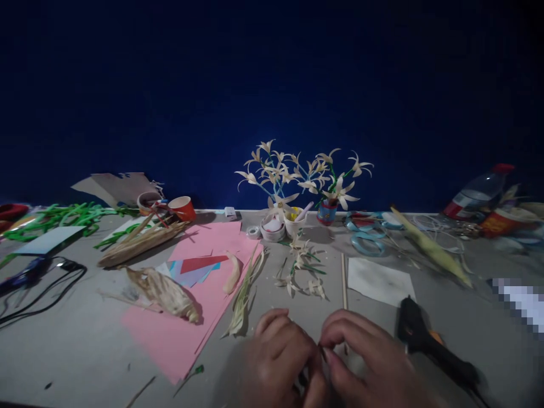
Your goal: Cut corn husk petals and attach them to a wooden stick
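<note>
My left hand (280, 357) and my right hand (365, 357) meet low in the middle, over the near part of the table. Both are closed, with thumbs and fingertips pinched together. A small dark sliver shows between the fingertips; what it is I cannot make out. Just beyond the hands lie several loose pale husk flowers (317, 288) with green stems. A thin wooden stick (344, 283) points away from my right hand, beside a white paper sheet (380, 279). To the right of that hand rests a black hot glue gun (437, 351).
Husk flowers (278, 170) stand in small pots at the back. Pink paper sheets (165, 345) and a dried corn husk (164, 292) lie left. Green pipe cleaners (72, 218) and a black cable (55, 294) are farther left. A plastic bottle (480, 192) leans at the back right.
</note>
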Motion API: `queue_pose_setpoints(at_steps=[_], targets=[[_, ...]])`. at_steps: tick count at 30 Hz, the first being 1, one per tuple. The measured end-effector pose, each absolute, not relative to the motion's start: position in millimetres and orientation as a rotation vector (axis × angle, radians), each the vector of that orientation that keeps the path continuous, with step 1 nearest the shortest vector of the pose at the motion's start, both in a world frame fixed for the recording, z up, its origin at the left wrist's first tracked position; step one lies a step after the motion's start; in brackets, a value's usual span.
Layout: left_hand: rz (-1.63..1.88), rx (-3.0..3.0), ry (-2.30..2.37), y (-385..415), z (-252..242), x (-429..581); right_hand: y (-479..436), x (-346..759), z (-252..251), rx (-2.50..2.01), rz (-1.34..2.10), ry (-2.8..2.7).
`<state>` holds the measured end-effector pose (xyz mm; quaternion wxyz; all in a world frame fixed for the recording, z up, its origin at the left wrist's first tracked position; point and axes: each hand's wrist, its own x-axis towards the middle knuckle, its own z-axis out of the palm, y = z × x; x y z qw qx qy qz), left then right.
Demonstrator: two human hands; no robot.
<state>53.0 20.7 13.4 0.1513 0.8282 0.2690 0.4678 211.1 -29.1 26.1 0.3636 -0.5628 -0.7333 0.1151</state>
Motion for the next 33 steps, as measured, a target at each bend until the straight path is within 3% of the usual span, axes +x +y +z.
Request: queue_pose_setpoints(at_steps=[8,17,23,33], targets=[[1.303,2.364,0.773,23.3,9.7,42.0,-27.2,246.2,14.7,-1.580,0.070,-1.706],[1.374,2.391,0.777,20.4,15.5,51.8,-29.5,211.5,24.6,-1.463,0.274,-1.918],[1.343,2.366,0.791,22.0,8.4,42.2,-25.9,242.3,19.7,-1.538,-0.021,-1.762],[1.331,2.425,0.752,25.2,4.9,44.6,-26.7,215.5,24.1,-1.525,0.211,-1.887]])
